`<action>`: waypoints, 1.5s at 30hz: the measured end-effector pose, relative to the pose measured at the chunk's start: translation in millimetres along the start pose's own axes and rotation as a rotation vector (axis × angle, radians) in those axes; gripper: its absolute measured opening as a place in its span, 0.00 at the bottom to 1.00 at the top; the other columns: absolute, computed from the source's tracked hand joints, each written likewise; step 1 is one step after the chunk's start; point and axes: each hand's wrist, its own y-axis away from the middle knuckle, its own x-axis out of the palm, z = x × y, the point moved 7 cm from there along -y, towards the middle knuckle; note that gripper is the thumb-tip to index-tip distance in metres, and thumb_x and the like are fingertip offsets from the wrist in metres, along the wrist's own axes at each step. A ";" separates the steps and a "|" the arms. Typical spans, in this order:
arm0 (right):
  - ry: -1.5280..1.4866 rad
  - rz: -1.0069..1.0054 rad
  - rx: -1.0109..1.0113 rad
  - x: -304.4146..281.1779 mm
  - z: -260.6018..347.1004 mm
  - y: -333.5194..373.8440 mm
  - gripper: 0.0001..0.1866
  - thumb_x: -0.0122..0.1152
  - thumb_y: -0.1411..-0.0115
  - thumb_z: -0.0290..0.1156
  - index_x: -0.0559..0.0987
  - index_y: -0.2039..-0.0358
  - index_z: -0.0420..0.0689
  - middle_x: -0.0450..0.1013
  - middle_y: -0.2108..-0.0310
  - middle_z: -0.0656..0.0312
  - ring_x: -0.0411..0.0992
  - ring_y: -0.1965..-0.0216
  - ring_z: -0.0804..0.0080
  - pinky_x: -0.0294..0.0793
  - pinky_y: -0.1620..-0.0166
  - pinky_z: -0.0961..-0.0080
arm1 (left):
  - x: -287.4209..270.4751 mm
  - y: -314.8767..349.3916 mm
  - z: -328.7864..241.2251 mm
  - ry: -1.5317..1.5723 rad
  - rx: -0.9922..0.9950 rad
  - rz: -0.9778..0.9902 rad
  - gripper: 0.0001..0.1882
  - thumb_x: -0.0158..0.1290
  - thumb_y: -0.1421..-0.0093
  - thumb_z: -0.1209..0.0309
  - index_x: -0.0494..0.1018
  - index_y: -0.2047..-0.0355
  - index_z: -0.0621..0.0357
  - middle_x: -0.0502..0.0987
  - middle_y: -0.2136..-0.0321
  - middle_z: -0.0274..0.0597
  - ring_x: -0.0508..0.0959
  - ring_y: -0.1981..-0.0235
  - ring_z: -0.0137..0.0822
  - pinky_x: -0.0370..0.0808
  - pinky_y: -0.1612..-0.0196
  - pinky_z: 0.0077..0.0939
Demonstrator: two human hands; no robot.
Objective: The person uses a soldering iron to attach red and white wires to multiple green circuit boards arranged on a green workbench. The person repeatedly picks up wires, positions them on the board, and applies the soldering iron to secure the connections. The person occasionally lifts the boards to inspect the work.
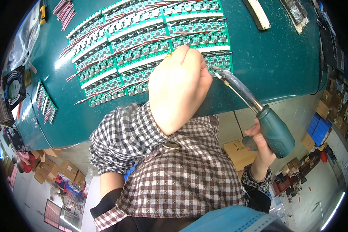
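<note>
Green circuit boards (pixel 142 51) lie in rows on the worktop (pixel 266 69), and the left hand (pixel 179 83) bends over them, its grip curled together, but I cannot tell on what. The right hand (pixel 263 150) has its grip wrapped around a green soldering gun (pixel 277 133), its thin tip near the left fingers. Brown boxes (pixel 67 170) sit low on the left, with insides too small to see.

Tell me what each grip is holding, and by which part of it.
Right grip: the soldering gun, by its handle. Left grip, curled over the circuit boards: cannot tell whether it pinches anything.
</note>
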 end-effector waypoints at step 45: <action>0.018 0.026 -0.039 2.9 2.1 0.3 0.24 0.64 0.48 0.32 0.73 0.57 0.26 0.71 0.77 0.57 0.71 0.75 0.69 0.75 0.66 0.71 | 0.0 -2.0 1.4 0.015 -0.005 0.014 0.08 0.58 0.53 0.76 0.68 0.76 0.57 0.69 0.78 0.38 0.72 0.79 0.36 0.69 0.76 0.28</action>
